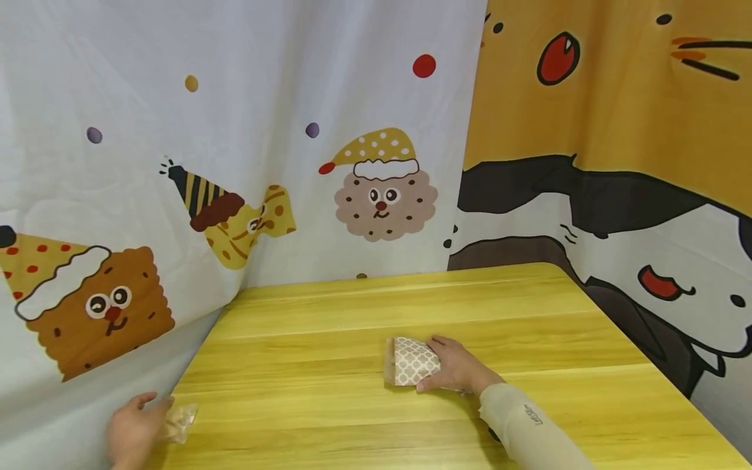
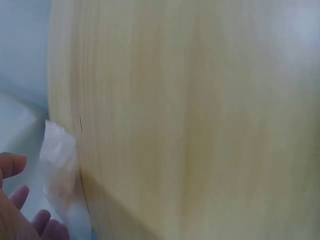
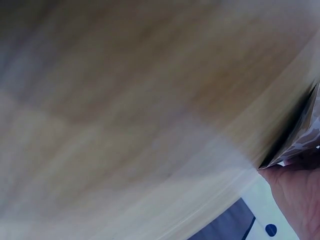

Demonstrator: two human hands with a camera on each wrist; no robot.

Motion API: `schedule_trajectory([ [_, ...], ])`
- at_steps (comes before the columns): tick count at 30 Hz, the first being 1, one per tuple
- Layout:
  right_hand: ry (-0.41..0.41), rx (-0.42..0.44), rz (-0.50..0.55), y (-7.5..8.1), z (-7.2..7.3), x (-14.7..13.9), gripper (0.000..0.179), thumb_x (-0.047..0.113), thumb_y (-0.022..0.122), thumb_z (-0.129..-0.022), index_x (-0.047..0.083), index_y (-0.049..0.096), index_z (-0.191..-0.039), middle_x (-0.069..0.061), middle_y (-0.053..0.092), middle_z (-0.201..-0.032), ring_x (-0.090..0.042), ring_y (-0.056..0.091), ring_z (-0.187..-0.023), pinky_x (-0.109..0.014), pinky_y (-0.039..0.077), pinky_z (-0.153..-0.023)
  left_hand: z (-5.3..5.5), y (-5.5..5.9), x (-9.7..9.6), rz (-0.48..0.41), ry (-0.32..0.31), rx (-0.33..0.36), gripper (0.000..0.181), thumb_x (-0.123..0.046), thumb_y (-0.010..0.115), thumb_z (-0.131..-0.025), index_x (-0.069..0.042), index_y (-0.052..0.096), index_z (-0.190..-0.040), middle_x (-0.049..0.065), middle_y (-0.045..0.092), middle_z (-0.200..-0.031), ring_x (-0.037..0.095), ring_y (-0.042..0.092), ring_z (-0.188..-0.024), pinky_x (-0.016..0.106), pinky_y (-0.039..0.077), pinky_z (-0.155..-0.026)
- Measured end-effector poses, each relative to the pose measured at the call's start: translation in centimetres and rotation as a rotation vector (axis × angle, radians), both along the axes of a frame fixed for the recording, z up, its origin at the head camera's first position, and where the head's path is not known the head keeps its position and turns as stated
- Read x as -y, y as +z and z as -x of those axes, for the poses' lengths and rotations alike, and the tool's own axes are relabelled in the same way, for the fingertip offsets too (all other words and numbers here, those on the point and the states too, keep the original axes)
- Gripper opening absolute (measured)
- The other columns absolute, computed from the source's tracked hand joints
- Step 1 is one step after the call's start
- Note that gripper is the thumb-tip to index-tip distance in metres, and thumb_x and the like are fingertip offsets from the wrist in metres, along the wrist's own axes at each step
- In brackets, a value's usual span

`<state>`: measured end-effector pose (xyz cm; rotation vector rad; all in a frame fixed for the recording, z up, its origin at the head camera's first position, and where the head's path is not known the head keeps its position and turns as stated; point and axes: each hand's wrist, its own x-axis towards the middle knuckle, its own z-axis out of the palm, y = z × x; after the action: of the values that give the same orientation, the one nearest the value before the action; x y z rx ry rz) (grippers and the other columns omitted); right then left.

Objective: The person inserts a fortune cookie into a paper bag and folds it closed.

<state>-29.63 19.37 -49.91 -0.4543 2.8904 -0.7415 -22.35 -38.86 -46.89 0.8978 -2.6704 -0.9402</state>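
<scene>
My right hand (image 1: 455,367) grips a folded paper packet (image 1: 416,361), beige with a white lattice print, over the middle of the table. In the right wrist view only the packet's edge (image 3: 304,131) and part of the hand (image 3: 295,192) show at the far right. Past the table's left edge is my left hand (image 1: 134,427), blurred, its fingers apart and loosely bent. Beside its fingertips a crumpled clear plastic wrapper (image 1: 181,421) hangs at the edge. The left wrist view shows this wrapper (image 2: 59,165) outside the curl of the fingers (image 2: 19,197).
The wood-grain table (image 1: 305,352) reaches back to a white curtain (image 1: 247,78) printed with cartoon biscuits. On the right hangs a yellow, black and white cartoon curtain (image 1: 634,124). A small dark object (image 1: 493,434) is partly hidden under the right forearm.
</scene>
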Motion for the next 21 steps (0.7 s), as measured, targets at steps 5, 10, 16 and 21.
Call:
schedule_trajectory([
  [5,-0.005,0.002,-0.007,-0.1,0.2,0.0,0.116,0.068,0.082,-0.065,0.002,0.04,-0.15,-0.019,0.034,-0.155,-0.042,0.03,-0.141,-0.057,0.031,-0.11,0.5,-0.5,-1.8,0.002,-0.085,-0.072,0.053,-0.029,0.064,-0.093,0.014,0.057,-0.123,0.037,0.053,-0.125,0.051,0.053,-0.107,0.059,0.043,-0.087],
  [10,-0.015,0.005,-0.01,-0.3,0.2,0.1,0.116,0.07,0.081,-0.064,0.004,0.04,-0.151,-0.018,0.033,-0.156,-0.041,0.03,-0.141,-0.057,0.031,-0.11,1.2,-0.6,-2.3,-0.006,-0.254,-0.102,0.051,-0.028,0.066,-0.094,0.011,0.058,-0.125,0.035,0.055,-0.124,0.048,0.054,-0.107,0.056,0.047,-0.084],
  [16,-0.016,0.008,-0.003,0.0,0.1,0.2,0.116,0.069,0.082,-0.064,0.004,0.041,-0.151,-0.018,0.033,-0.156,-0.041,0.03,-0.142,-0.057,0.031,-0.11,2.1,-0.6,-0.6,-0.037,-0.557,0.035,0.077,-0.034,0.068,-0.094,0.008,0.033,-0.147,0.04,0.029,-0.146,0.058,0.035,-0.127,0.066,0.037,-0.097],
  [21,-0.015,0.013,-0.011,0.2,0.0,0.1,0.117,0.069,0.082,-0.064,0.003,0.04,-0.151,-0.018,0.033,-0.156,-0.042,0.029,-0.142,-0.057,0.03,-0.111,2.7,-1.0,-0.1,-0.069,-0.693,0.137,0.086,-0.043,0.069,-0.092,0.013,0.033,-0.146,0.041,0.033,-0.145,0.058,0.04,-0.125,0.062,0.042,-0.095],
])
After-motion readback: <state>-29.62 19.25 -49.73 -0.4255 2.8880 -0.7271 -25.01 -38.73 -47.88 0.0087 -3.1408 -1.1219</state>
